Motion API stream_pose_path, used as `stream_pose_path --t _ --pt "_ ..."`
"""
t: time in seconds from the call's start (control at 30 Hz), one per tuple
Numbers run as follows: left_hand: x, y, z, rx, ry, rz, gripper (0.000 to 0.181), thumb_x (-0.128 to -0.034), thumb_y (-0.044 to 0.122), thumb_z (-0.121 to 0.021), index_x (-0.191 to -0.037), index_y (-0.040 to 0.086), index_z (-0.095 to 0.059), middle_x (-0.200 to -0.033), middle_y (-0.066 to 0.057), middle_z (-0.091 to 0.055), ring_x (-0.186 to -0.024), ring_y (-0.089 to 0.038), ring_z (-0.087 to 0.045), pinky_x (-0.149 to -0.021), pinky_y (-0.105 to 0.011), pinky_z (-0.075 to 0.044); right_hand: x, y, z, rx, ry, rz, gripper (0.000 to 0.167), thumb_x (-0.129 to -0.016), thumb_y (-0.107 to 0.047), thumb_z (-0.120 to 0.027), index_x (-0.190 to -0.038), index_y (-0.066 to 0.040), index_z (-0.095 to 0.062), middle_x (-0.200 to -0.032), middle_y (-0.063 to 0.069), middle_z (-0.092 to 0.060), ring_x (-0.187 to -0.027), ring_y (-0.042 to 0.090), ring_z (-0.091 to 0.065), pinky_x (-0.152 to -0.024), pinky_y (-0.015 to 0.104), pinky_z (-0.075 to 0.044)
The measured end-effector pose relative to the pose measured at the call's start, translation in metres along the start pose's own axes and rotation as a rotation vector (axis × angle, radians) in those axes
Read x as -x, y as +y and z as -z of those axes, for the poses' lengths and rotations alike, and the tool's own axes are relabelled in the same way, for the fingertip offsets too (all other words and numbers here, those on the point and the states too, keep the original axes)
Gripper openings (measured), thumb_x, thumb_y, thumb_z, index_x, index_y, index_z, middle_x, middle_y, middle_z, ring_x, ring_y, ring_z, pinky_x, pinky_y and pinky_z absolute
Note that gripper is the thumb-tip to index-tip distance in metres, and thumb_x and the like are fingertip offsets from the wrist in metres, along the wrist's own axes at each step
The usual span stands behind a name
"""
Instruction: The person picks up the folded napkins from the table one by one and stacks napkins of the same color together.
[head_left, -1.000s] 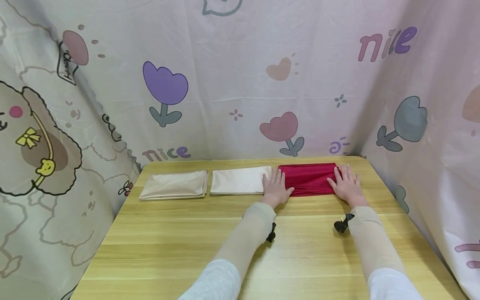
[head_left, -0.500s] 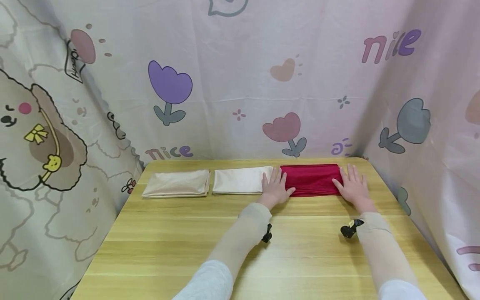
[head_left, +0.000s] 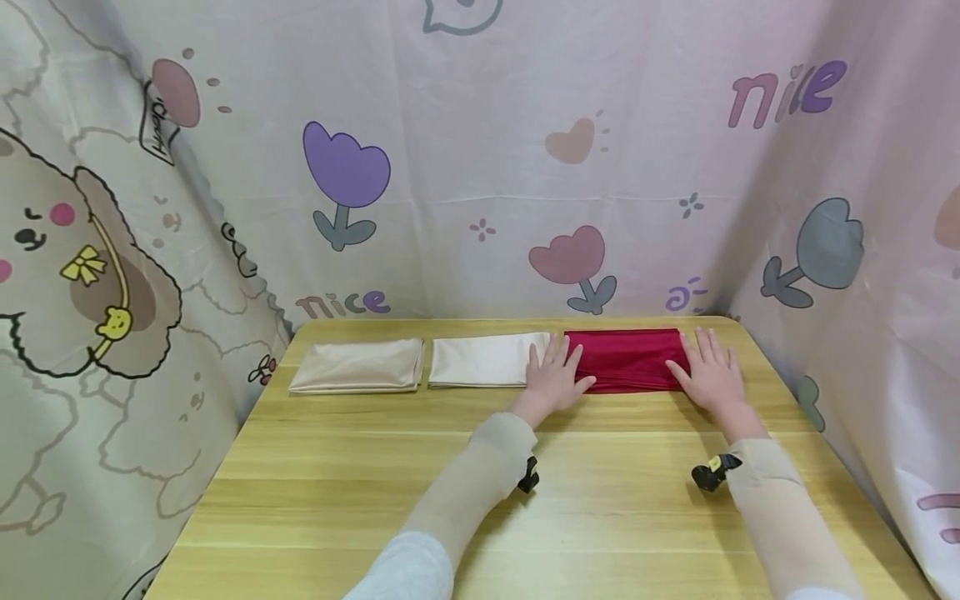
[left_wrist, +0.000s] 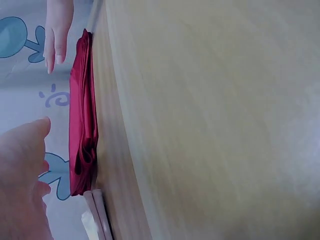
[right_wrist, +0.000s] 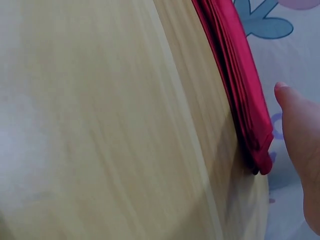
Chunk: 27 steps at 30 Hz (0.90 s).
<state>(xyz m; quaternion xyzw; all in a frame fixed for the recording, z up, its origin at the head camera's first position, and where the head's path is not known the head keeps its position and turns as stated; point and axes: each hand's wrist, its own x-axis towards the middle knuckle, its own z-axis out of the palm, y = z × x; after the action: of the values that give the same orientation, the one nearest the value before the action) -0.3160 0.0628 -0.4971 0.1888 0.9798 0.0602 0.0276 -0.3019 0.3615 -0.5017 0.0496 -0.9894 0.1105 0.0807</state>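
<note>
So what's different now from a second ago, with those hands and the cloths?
The hands have spread slightly apart: the left hand has edged left and the right hand right, away from the folded red cloth. No cloth has been picked up. The red, white and beige cloths stay folded in their row; the head view itself has shifted slightly.

This is a small fabric-screened nook, homely in its decoration, though whether it stands in a home cannot be told. Creased printed cloth (head_left: 480, 125) with tulips and "nice" lettering rises beyond the left grip (head_left: 553, 385) and the right grip (head_left: 712, 379) and flanks them on both sides; a wood-grain tabletop (head_left: 360, 467) spreads below and between them.
</note>
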Motion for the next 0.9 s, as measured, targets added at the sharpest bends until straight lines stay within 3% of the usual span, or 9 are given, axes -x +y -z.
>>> stream_pose_path --t 0.3,0.57,0.9 --pt "0.012 -0.005 0.008 0.043 0.063 -0.047 0.068 -0.0976 0.064 -0.031 -0.156 0.031 -0.019 -0.165 0.001 -0.017 -0.154 -0.024 0.0 -0.122 -0.056 -0.005 0.007 -0.013 0.009 0.019 0.06 0.021 0.073 -0.1 -0.055 -0.036 -0.155 -0.009 -0.02 -0.158 0.028 -0.016 -0.147 0.046 -0.008 -0.114 0.068 0.002" --pt "0.024 -0.015 0.014 0.075 0.201 -0.081 0.057 -0.1005 0.055 -0.037 -0.15 0.027 -0.037 -0.155 -0.002 -0.04 -0.151 -0.026 -0.021 -0.118 -0.059 -0.02 0.018 -0.024 0.018 -0.002 0.084 0.034 0.07 -0.101 -0.05 -0.04 -0.154 -0.008 -0.024 -0.158 0.028 -0.016 -0.149 0.044 -0.004 -0.115 0.066 0.005" --pt "0.051 -0.035 0.023 0.14 0.304 -0.045 0.044 -0.101 0.049 -0.041 -0.136 0.028 -0.057 -0.148 0.003 -0.048 -0.144 -0.024 -0.034 -0.116 -0.058 -0.024 0.03 -0.042 0.026 -0.017 0.135 0.069 0.07 -0.099 -0.047 -0.046 -0.154 -0.01 -0.025 -0.159 0.026 -0.016 -0.15 0.042 -0.001 -0.117 0.063 0.007"
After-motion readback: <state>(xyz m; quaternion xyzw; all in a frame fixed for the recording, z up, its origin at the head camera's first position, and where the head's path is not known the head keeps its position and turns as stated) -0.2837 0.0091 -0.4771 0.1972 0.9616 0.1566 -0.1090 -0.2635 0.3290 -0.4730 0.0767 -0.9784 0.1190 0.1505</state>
